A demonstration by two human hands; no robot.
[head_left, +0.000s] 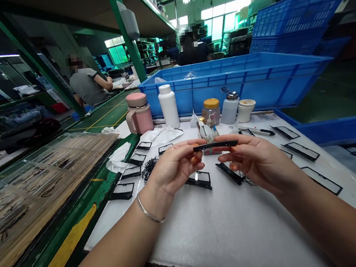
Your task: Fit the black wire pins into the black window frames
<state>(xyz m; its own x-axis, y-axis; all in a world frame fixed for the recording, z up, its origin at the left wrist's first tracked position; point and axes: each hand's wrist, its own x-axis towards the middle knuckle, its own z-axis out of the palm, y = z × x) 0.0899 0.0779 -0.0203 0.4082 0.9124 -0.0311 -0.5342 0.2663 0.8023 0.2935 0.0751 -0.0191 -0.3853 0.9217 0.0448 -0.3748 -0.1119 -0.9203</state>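
Both of my hands hold one thin black frame piece edge-on above the white padded mat. My left hand, with a bracelet on its wrist, pinches the piece's left end. My right hand pinches its right end. Under the hands lie two more black frames on the mat. A small tangle of thin black threads sits just left of my left hand.
Several black frames lie about the mat on both sides. Behind stand a pink mug, a white bottle, a yellow-lidded jar, a pump dispenser and a big blue crate. Clear trays line the left. Two people sit at benches behind.
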